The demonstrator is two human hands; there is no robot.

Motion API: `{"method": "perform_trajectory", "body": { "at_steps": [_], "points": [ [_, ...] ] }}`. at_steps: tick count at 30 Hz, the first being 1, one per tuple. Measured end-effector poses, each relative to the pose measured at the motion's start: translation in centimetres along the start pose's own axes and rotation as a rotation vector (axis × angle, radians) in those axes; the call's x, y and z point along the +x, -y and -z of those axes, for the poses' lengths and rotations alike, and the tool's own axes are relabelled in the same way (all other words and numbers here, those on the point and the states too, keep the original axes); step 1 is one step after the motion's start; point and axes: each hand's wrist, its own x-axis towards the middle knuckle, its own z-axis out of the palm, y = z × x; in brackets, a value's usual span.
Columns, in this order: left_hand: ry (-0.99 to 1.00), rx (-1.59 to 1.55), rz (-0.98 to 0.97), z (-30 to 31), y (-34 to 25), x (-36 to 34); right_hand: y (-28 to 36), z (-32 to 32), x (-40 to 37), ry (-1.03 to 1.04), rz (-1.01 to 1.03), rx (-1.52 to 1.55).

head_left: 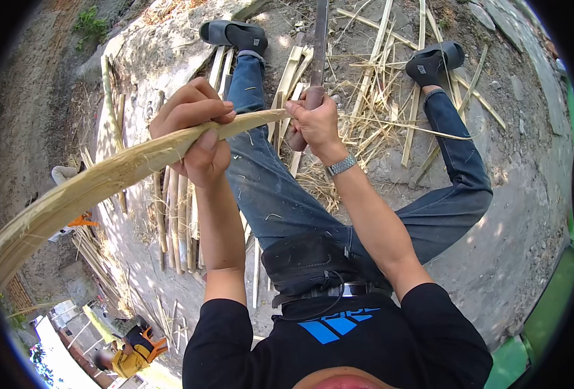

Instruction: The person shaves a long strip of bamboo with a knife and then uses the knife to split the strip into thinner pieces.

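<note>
While the left hand (195,136) pinches a strip (105,174), the right (317,124) grips a knife (320,48)

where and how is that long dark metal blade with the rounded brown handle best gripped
Probably by the rounded brown handle, coming from the near side, as the right hand does: the handle forms the near end, while the long dark metal blade points away. Which edge is sharp can't be told.

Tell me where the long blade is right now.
In the head view, the long blade is at top centre, between the two feet, its brown handle in the right hand.
</note>
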Motion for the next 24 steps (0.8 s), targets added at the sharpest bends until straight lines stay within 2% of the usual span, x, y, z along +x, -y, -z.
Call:
{"method": "perform_trajectory", "body": {
  "at_steps": [1,3,6,7,9,11,14,16,17,19,20,21,24],
  "points": [
    [0.011,-0.006,0.003,0.2,0.1,0.0,-1.1,0.9,0.7,-0.009,0.001,0.008],
    [0.015,0.008,-0.024,0.6,0.2,-0.1,-4.0,4.2,2.2,-0.226,0.122,-0.518],
    [-0.071,0.014,-0.055,0.7,0.6,-0.3,-6.9,9.4,2.2,-0.293,0.130,-0.805],
    [-0.075,0.011,-0.049,0.9,0.8,-0.3,-5.4,9.4,0.9,-0.295,0.126,-0.811],
    [-0.089,0.004,-0.016,1.5,1.0,-0.3,-2.4,9.7,-2.0,-0.215,-0.125,-0.602],
    [-0.125,0.021,0.062,1.7,1.6,0.6,-3.2,11.3,-3.0,-0.185,-0.094,-0.611],
    [-0.177,-0.134,0.106,1.9,2.8,1.3,-3.9,12.6,-3.7,-0.090,0.057,-0.706],
    [-0.287,-0.275,0.243,3.0,3.9,1.3,-2.0,12.1,-3.3,-0.065,0.012,-0.698],
    [-0.286,-0.275,0.243,3.2,4.4,1.5,-1.0,11.6,-3.2,-0.036,-0.037,-0.689],
    [-0.434,-0.255,0.285,3.1,5.1,2.5,0.1,9.3,-3.4,-0.038,-0.019,-0.612],
    [-0.520,-0.168,0.315,2.9,5.5,3.0,0.8,7.9,-3.6,-0.032,0.090,-0.457],
    [-0.523,-0.162,0.319,2.8,5.9,3.5,1.4,6.9,-3.8,-0.025,0.192,-0.302],
    [-0.608,0.013,0.387,1.9,6.1,4.6,-1.4,7.3,-4.6,-0.021,0.220,-0.339]
  ]
}}
